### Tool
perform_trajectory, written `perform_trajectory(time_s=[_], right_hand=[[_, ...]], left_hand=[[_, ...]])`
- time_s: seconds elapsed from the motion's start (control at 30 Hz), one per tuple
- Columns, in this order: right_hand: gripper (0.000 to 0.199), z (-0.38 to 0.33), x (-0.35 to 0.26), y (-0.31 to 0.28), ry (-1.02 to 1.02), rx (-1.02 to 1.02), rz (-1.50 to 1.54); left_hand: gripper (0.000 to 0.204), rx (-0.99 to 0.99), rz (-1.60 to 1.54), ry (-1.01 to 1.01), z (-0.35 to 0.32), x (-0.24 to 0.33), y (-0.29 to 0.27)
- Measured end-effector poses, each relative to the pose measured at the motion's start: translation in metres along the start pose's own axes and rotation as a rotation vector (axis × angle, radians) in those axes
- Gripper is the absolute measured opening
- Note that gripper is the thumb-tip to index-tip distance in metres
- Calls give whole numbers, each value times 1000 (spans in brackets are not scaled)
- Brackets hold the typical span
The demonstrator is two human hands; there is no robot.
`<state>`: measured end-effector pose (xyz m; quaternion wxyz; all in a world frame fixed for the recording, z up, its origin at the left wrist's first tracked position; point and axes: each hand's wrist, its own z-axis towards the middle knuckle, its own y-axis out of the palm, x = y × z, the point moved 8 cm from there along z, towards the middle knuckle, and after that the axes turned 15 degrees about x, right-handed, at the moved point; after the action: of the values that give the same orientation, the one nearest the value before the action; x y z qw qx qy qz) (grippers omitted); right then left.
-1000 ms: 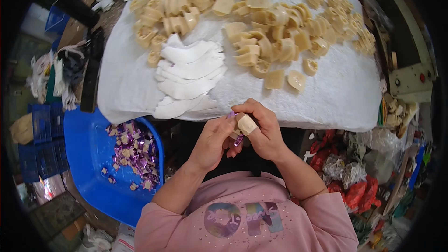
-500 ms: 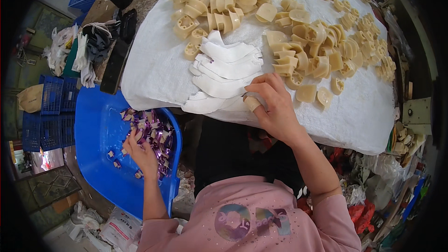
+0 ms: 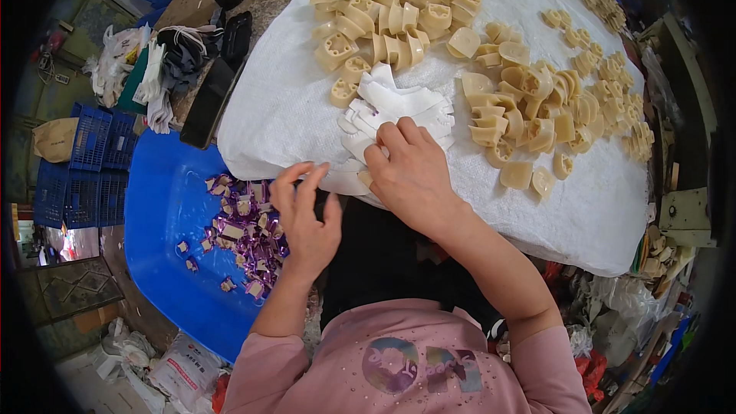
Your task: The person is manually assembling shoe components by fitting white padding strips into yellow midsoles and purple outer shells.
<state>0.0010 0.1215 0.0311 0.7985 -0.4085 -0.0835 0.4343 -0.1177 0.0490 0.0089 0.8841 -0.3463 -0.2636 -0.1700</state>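
Observation:
My right hand (image 3: 418, 180) is over a fanned stack of white curved cut pieces (image 3: 360, 119) with notched edges, near the table's front edge. Its fingers are curled and the thumb, wrapped in beige tape, presses at the frontmost white piece; the fingertips are partly hidden. Just left of it, my left hand (image 3: 310, 230) hovers by the table edge with fingers apart and nothing visible in them. Below and left, a blue tub (image 3: 165, 261) holds a heap of shiny purple-covered pieces (image 3: 245, 238) with beige ends. Beige plastic pieces (image 3: 529, 100), looking like shoe heels, lie in heaps beyond the stack.
White woven cloth (image 3: 268, 119) covers the table. At its left lie a dark phone-like slab (image 3: 207, 103) and gloves (image 3: 153, 84). Blue crates (image 3: 88, 138) stand at far left. A white sack (image 3: 188, 372) is on the floor; plastic bags and scraps crowd the right.
My left hand has risen from the purple pieces in the tub to the table edge, toward my right hand. My right hand has moved left onto the white stack, its fingers curling over it.

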Motion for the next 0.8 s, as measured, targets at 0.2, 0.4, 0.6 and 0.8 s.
perform_trajectory(time_s=[0.2, 0.4, 0.6, 0.8], right_hand=[[14, -1, -7, 7, -52, -75, -105], [16, -5, 17, 5, 134, -54, 116], [19, -17, 37, 5, 327, 46, 406], [15, -36, 56, -13, 571, 191, 549]], left_hand=[[51, -30, -42, 37, -2, 16, 18], [45, -35, -104, 124, 3, 29, 31], [41, -59, -63, 244, 5, 31, 54], [39, -52, -20, 340, 3, 36, 54]])
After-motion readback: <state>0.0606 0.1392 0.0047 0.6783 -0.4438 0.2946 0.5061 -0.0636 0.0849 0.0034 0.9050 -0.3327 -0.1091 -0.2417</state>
